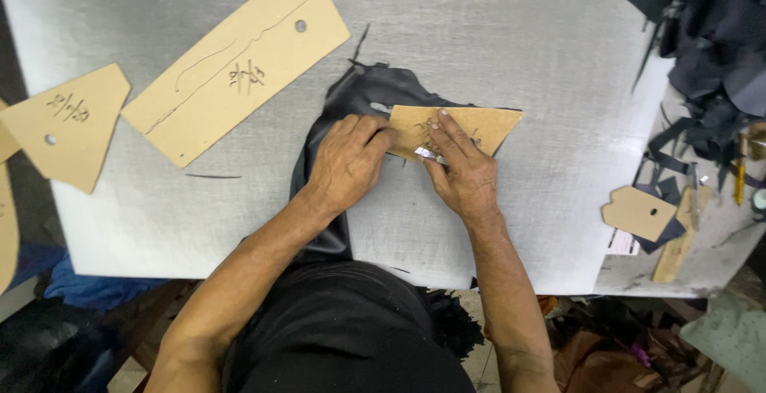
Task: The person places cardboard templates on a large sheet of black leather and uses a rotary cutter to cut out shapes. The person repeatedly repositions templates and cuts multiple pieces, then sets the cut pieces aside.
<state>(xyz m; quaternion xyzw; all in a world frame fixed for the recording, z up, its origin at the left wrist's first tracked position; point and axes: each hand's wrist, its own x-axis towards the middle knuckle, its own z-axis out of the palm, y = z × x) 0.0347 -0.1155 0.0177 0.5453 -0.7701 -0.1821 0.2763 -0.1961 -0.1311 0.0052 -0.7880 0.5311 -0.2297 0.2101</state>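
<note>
A dark piece of leather (375, 94) lies on the grey cutting board (495, 34), trailing over the near edge. A tan cardboard pattern (491, 124) with one pointed end rests on it. My left hand (347, 161) presses flat on the leather, fingertips at the pattern's left edge. My right hand (461, 171) lies on the pattern with the index finger stretched along it, gripping a small silvery blade (429, 154) at the pattern's lower edge.
A long cardboard pattern (239, 62) lies at the upper left, a pointed one (68, 126) further left. Dark leather scraps (714, 50) pile at the right, with a small cardboard piece (638, 212), a wooden stick (677, 245) and tools beside them.
</note>
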